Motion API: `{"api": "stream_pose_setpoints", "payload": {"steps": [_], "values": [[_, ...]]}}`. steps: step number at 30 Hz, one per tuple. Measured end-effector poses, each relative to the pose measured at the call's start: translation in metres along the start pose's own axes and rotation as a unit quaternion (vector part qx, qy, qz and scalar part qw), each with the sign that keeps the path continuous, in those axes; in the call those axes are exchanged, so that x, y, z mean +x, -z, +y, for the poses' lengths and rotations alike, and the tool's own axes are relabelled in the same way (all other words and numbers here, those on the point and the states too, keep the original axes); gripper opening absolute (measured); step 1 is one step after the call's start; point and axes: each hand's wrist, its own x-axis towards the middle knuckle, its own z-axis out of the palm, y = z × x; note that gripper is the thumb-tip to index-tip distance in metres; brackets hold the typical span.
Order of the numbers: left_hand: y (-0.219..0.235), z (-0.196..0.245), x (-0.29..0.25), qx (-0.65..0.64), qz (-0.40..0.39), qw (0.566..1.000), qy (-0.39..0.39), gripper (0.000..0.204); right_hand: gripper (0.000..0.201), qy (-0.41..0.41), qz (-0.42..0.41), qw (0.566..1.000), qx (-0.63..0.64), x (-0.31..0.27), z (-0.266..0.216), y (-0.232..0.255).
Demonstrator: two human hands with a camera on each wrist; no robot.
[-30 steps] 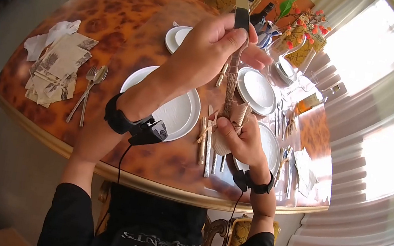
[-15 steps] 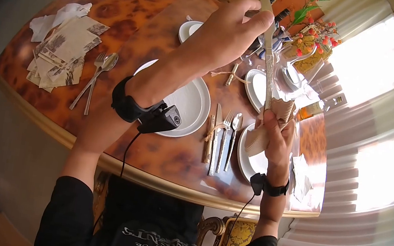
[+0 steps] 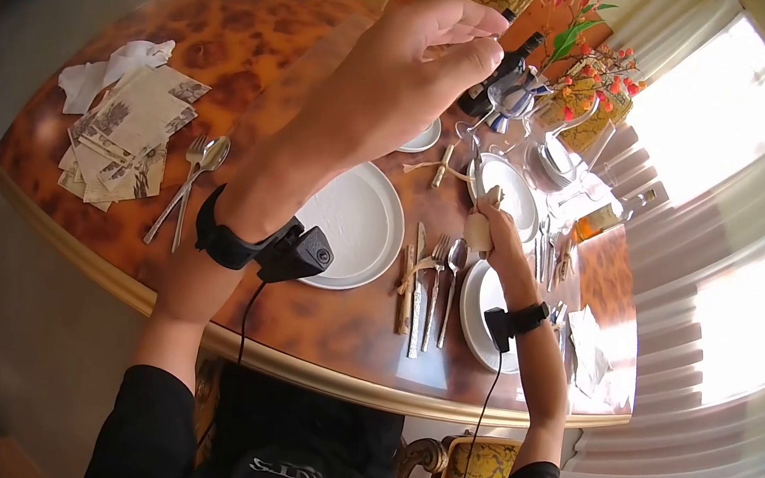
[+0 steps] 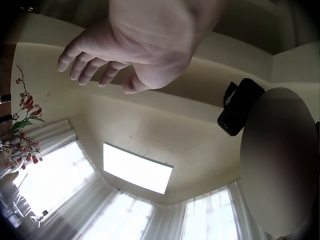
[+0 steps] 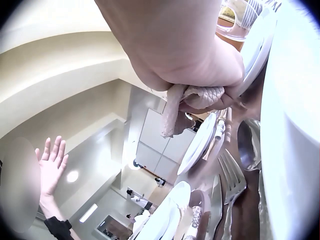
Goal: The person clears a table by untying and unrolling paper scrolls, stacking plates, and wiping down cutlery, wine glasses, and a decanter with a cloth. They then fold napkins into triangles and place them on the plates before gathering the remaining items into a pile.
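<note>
My left hand (image 3: pixel 406 71) is raised above the table with its fingers loosely extended and nothing in it. In the left wrist view its palm and spread fingers show against the ceiling. My right hand (image 3: pixel 505 232) reaches low over the right-hand place settings and grips a crumpled beige cloth (image 5: pixel 202 97). Just beyond its fingers, a knife (image 3: pixel 476 162) overlaps the left rim of a stacked white plate (image 3: pixel 513 181); the hand and cloth hide its handle end. Nearer me, a knife (image 3: pixel 417 307), fork (image 3: pixel 434 295) and spoon (image 3: pixel 450 297) lie side by side.
A large white plate (image 3: pixel 352 245) lies below my left forearm. Patterned paper napkins (image 3: pixel 128 135) and a crossed fork and spoon (image 3: pixel 190 181) lie at left. Dark bottles (image 3: pixel 514 67), glassware and a berry branch (image 3: pixel 611 71) stand at the back right.
My left hand has let go of the knife and stays raised. My right hand, with the cloth, has moved forward and down toward the far plate; the knife is now low beside that plate.
</note>
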Motion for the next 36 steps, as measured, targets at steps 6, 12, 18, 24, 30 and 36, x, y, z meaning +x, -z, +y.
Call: {"api": "stream_pose_setpoints", "payload": {"steps": [6, 12, 18, 24, 30, 36], "values": [[-0.003, 0.001, -0.002, 0.003, 0.003, 1.000, -0.014, 0.041, 0.023, -0.020, -0.061, 0.998, -0.024, 0.014, 0.014, -0.011], [0.001, 0.005, -0.001, 0.023, 0.015, 0.999, -0.021, 0.036, 0.025, -0.059, -0.077, 0.993, -0.066, 0.017, 0.007, -0.021], [-0.002, 0.015, -0.003, 0.015, 0.008, 1.000, 0.012, 0.030, 0.027, -0.052, -0.077, 0.988, -0.120, 0.007, -0.005, -0.019], [-0.002, 0.006, 0.001, 0.023, -0.013, 1.000, 0.006, 0.027, 0.028, 0.081, -0.059, 0.993, -0.062, -0.059, -0.042, -0.018], [-0.013, -0.005, 0.002, 0.071, -0.051, 0.994, 0.070, 0.028, 0.044, 0.128, -0.131, 0.971, 0.154, -0.105, -0.049, -0.029], [-0.061, -0.067, -0.046, 0.132, -0.215, 0.944, 0.214, 0.053, 0.038, 0.202, -0.147, 0.933, 0.258, -0.120, -0.048, -0.039]]}}
